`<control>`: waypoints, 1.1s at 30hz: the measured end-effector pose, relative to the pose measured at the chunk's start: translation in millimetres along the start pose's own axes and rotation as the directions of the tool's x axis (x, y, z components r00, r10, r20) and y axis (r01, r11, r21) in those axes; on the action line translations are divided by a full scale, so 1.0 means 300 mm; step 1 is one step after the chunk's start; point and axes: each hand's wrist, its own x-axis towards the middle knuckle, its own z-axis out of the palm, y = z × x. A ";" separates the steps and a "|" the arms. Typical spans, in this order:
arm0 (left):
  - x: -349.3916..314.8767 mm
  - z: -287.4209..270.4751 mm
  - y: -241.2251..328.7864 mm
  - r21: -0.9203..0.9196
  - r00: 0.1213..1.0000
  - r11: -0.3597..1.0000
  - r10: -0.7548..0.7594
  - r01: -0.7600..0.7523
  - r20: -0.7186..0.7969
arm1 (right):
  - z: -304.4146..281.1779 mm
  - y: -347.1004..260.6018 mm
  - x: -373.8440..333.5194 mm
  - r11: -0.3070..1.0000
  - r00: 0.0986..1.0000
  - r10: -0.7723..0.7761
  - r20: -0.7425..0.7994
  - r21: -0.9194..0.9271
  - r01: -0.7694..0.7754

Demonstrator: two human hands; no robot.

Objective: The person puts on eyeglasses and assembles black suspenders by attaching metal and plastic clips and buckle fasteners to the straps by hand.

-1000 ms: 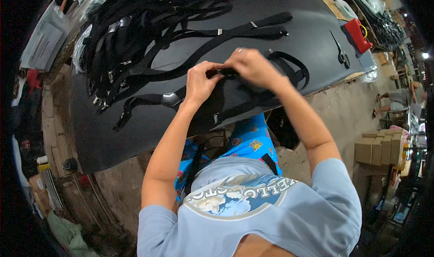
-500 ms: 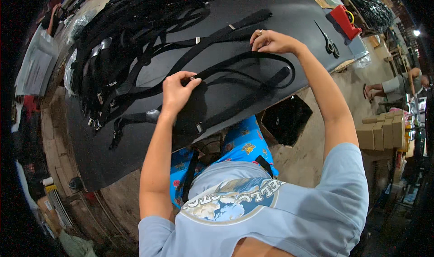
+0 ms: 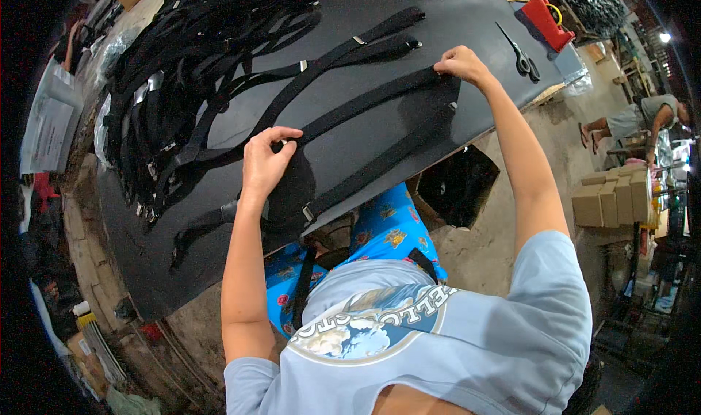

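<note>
A black elastic suspender strap (image 3: 369, 102) stretches almost straight between my two hands, above a dark tabletop (image 3: 380, 13). My left hand (image 3: 266, 159) is closed in a pinch, thumb and forefinger at the strap's left part. At its far right end, my right hand (image 3: 463, 63) grips the strap between thumb and fingers. Nearer to me lies another black strap (image 3: 380, 159) with a metal slide (image 3: 307, 212) at its left. Beyond the held strap rest two more straps with metal slides, one of them (image 3: 321, 74) crossing over the other.
A heap of black suspenders (image 3: 190, 57) covers the table's left side. Scissors (image 3: 520, 57) and a red tape dispenser (image 3: 546, 24) sit at the right. Cardboard boxes (image 3: 612, 198) are stacked beyond the table. Another person (image 3: 635, 117) is at the far right.
The looped strap has been drawn out nearly straight. My right hand has moved right to its end; my left hand has shifted slightly left in view.
</note>
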 end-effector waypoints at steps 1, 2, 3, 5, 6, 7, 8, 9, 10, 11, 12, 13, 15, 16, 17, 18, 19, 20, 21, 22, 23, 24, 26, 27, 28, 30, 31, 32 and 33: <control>-0.003 0.009 -0.006 -0.002 0.999 0.999 0.037 -0.037 -0.023 | 0.013 -0.004 -0.004 0.999 0.996 0.009 -0.084 -0.033 -0.011; -0.002 0.015 -0.007 -0.002 0.996 0.997 0.075 -0.075 -0.046 | 0.023 -0.008 -0.009 0.998 0.986 0.015 -0.168 -0.065 -0.026; -0.002 0.014 -0.006 0.000 0.996 0.997 0.071 -0.071 -0.047 | 0.019 -0.008 -0.017 0.998 0.986 0.013 -0.164 -0.064 -0.024; -0.002 -0.001 0.014 0.108 0.996 0.991 0.088 -0.084 -0.027 | -0.007 -0.049 -0.057 0.995 0.967 -0.026 -0.253 -0.103 0.000; -0.005 -0.008 0.009 0.112 0.996 0.991 0.083 -0.079 -0.031 | 0.011 -0.086 -0.077 0.995 0.968 -0.031 -0.249 -0.101 0.006; 0.000 -0.003 0.001 0.105 0.996 0.991 0.091 -0.087 -0.026 | 0.048 -0.150 -0.111 0.914 0.855 -0.237 -0.461 -0.404 0.036; -0.005 -0.004 -0.007 0.105 0.996 0.991 0.091 -0.088 -0.022 | 0.100 -0.228 -0.138 0.753 0.677 -0.475 -0.562 -0.658 -0.017; -0.012 -0.005 -0.015 0.110 0.996 0.990 0.088 -0.085 -0.019 | 0.148 -0.330 -0.161 0.761 0.630 -0.592 -0.503 -0.606 0.231; -0.013 -0.002 -0.018 0.118 0.992 0.986 0.120 -0.116 -0.033 | 0.227 -0.407 -0.202 0.684 0.484 -0.729 -0.484 -0.523 0.508; -0.006 0.001 -0.021 0.128 0.987 0.980 0.156 -0.149 -0.045 | 0.321 -0.479 -0.243 0.621 0.490 -0.782 -0.386 -0.407 0.670; 0.005 0.007 -0.024 0.127 0.984 0.977 0.174 -0.170 -0.028 | 0.405 -0.527 -0.295 0.587 0.582 -0.803 -0.129 -0.347 0.732; 0.009 0.006 -0.032 0.164 0.990 0.977 0.141 -0.138 -0.009 | 0.481 -0.567 -0.368 0.553 0.552 -0.829 -0.090 -0.280 0.785; 0.016 0.006 -0.039 0.176 0.995 0.980 0.098 -0.096 0.000 | 0.559 -0.575 -0.405 0.544 0.539 -0.838 -0.085 -0.215 0.811; 0.004 -0.006 -0.037 0.190 0.994 0.976 0.108 -0.110 0.022 | 0.596 -0.567 -0.409 0.580 0.577 -0.813 -0.077 -0.196 0.791; 0.007 -0.002 -0.035 0.113 0.993 0.987 0.113 -0.115 0.020 | 0.620 -0.548 -0.401 0.611 0.611 -0.789 -0.061 -0.185 0.770; 0.007 0.001 -0.032 0.033 0.993 0.993 0.116 -0.117 0.019 | 0.624 -0.512 -0.393 0.639 0.643 -0.761 -0.085 -0.271 0.720; 0.002 -0.003 -0.008 0.046 0.994 0.994 0.101 -0.102 0.038 | 0.600 -0.479 -0.384 0.669 0.680 -0.728 -0.088 -0.303 0.678; 0.000 -0.003 0.000 0.050 0.994 0.993 0.104 -0.106 0.040 | 0.573 -0.444 -0.378 0.696 0.712 -0.696 -0.092 -0.333 0.637; -0.001 -0.004 0.006 0.051 0.995 0.994 0.091 -0.092 0.034 | 0.531 -0.407 -0.369 0.718 0.751 -0.655 -0.085 -0.381 0.583; 0.001 -0.005 0.011 0.051 0.996 0.995 0.082 -0.083 0.034 | 0.480 -0.366 -0.362 0.739 0.792 -0.605 -0.085 -0.429 0.519; 0.001 -0.010 0.004 0.055 0.995 0.994 0.088 -0.090 0.039 | 0.433 -0.321 -0.346 0.733 0.818 -0.570 -0.082 -0.501 0.461; 0.002 -0.014 -0.013 0.054 0.994 0.993 0.103 -0.105 0.031 | 0.390 -0.277 -0.324 0.718 0.841 -0.535 -0.080 -0.568 0.403; 0.001 -0.016 -0.019 0.051 0.992 0.991 0.125 -0.126 0.030 | 0.302 -0.203 -0.289 0.694 0.918 -0.386 -0.090 -0.685 0.225; -0.003 -0.018 -0.007 0.057 0.995 0.994 0.092 -0.094 0.038 | 0.275 -0.164 -0.270 0.623 0.925 -0.375 -0.062 -0.756 0.202; -0.007 -0.019 0.007 0.064 0.997 0.996 0.057 -0.060 0.045 | 0.270 -0.147 -0.260 0.626 0.926 -0.371 -0.067 -0.755 0.196; -0.018 -0.021 0.052 0.210 0.996 0.975 0.064 -0.075 0.058 | 0.270 -0.116 -0.251 0.597 0.903 -0.429 -0.036 -0.762 0.253; -0.018 -0.017 0.078 0.350 0.995 0.932 0.068 -0.088 0.069 | 0.271 -0.108 -0.252 0.605 0.898 -0.437 -0.049 -0.755 0.254; -0.018 -0.012 0.106 0.356 0.995 0.930 0.069 -0.090 0.072 | 0.268 -0.119 -0.254 0.610 0.898 -0.436 -0.052 -0.751 0.252; -0.014 0.003 0.139 0.494 0.981 0.849 0.190 -0.187 0.045 | 0.261 -0.130 -0.260 0.606 0.914 -0.405 -0.038 -0.760 0.237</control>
